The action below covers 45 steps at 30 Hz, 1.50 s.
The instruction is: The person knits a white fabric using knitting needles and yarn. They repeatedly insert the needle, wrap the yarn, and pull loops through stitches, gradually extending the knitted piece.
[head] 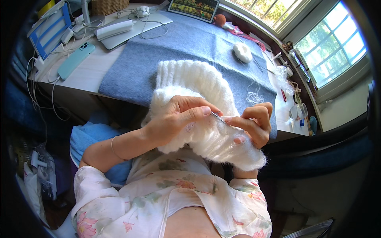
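Note:
A fluffy white knitted piece [193, 74] with a ribbed edge hangs between my hands, partly resting on a blue-grey felt cloth [131, 68]. My left hand [175, 119] pinches the knit near a thin metal needle or hook [214, 114] between thumb and fingers; which tool it is cannot be told. Against the fabric's narrow end, my right hand [256, 125] has its thumb and index finger pinched at the needle's tip. One fingertip shows through the knit there. A short strand of white yarn [223, 117] runs between the two hands.
On the cloth lie a ball of white yarn [242, 52] and a loose tangle of yarn [255, 95]. A teal phone [76, 61], a laptop [113, 43] and cables occupy the left side. A tablet [193, 9] stands behind. At right is a clear cup [297, 112].

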### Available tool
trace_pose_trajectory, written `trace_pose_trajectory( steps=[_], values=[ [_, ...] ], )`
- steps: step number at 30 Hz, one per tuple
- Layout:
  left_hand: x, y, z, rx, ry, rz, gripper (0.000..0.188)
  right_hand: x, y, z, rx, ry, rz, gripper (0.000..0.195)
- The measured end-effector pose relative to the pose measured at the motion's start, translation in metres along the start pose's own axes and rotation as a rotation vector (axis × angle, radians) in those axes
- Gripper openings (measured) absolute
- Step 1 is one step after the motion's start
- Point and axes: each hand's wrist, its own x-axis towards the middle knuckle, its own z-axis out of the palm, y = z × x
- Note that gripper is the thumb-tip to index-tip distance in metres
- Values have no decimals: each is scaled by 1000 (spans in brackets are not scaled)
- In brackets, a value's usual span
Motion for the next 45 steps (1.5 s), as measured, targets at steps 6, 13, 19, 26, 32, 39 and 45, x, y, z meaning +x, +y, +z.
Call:
trace_pose_trajectory(
  steps=[6,13,19,26,32,39,45],
  values=[
    [-2,4,-2,-29,93,3,14,-2,-3,3,-24,33,-14,37],
    [-3,-1,8,6,-44,-36,18,2,16,23,43,-52,-91,49],
    [-5,-7,8,113,-24,33,20,0,28,27,130,-19,-121,59],
    [-5,4,9,87,48,6,19,-4,14,17,9,216,-56,34],
    [-7,4,8,52,113,35,17,-7,9,15,67,150,-77,33],
    [-6,1,8,0,165,95,16,-5,6,17,-4,148,-65,29],
    [-7,-4,11,20,108,58,16,6,9,18,70,-81,34,42]
  ],
)
